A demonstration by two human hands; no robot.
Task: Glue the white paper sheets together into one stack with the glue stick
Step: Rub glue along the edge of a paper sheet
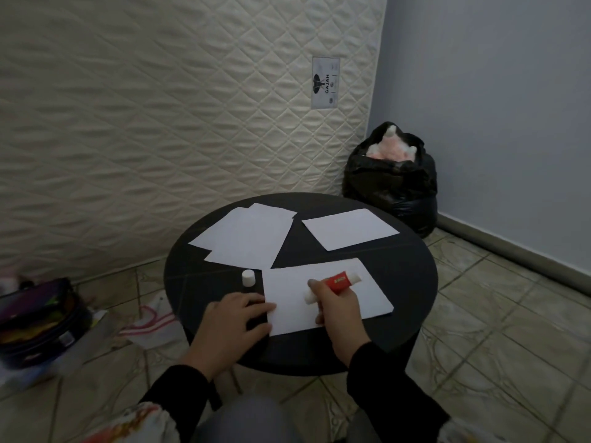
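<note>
On the round black worktop (412,282) the nearest white sheet (351,302) lies square to the person, presumably so it can be coated first. The left hand (238,321) lies flat, fingers straight, its fingertips on the sheet's near left edge; this looks like a hold-down so the paper does not slide under the stroke. The right hand (339,306) is wrapped round the red glue stick (335,284), held tilted with its white end down on the sheet near the left-centre, a grip that suits rubbing glue across the surface. The stick's white cap (248,277) stands upright on the worktop just left of the sheet, out of the way but near at hand.

The other paper waits farther off: two overlapping sheets (246,238) at the far left and a single sheet (350,228) at the far right, apart from the glued one.

On the floor at the far right a black plastic bag (390,183) stands open with something pink and white and fluffy in it. At the near left an open pouch (41,321) holds colourful items too blurred to name.
</note>
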